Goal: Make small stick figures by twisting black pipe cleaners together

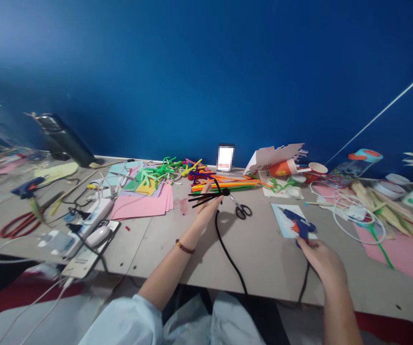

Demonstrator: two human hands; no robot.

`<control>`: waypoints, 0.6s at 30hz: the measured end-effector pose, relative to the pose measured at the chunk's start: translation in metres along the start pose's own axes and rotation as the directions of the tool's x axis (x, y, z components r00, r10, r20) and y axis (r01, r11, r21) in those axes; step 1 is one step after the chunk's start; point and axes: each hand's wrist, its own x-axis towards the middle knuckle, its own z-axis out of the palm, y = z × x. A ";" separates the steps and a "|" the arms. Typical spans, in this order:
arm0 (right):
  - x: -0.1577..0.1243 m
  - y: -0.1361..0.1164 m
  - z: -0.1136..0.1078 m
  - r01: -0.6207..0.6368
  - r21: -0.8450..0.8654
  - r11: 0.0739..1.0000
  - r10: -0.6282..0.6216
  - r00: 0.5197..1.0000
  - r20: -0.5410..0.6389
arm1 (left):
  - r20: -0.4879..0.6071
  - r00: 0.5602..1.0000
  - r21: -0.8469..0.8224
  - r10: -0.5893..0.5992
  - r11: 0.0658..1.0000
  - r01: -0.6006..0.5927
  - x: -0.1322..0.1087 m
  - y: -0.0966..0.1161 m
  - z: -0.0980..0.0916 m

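Observation:
My left hand is raised over the middle of the table, fingers closed round a bundle of black pipe cleaners whose ends fan out to the left; one long black stem trails down toward me. My right hand grips the handle of a blue hot glue gun, whose nozzle rests on a pale blue card. The gun's black cord drops over the front edge. Black-handled scissors lie between the two hands.
Coloured pipe cleaners and pink and coloured paper sheets lie behind. At the left lie a power strip, a second glue gun and red-handled scissors. Paper cups, white cable and corn husks crowd the right.

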 end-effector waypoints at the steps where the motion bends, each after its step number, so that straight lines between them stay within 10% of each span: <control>1: 0.003 0.000 0.001 -0.003 0.001 1.000 0.003 1.000 -0.015 | -0.003 1.000 0.020 0.022 1.000 -0.022 0.000 0.000 0.001; 7: 0.004 -0.009 -0.001 -0.130 0.281 0.951 0.124 0.992 0.039 | 0.009 0.994 0.174 0.111 0.978 -0.111 0.004 -0.001 0.003; 14: -0.007 -0.010 -0.001 -0.268 0.800 0.537 0.077 0.960 0.270 | -0.046 0.988 0.220 0.146 0.966 -0.132 0.006 -0.007 -0.003; 18: -0.017 -0.011 -0.005 -0.290 0.908 0.303 -0.154 0.925 0.347 | -0.083 0.995 0.149 0.061 0.988 -0.049 0.009 -0.009 -0.006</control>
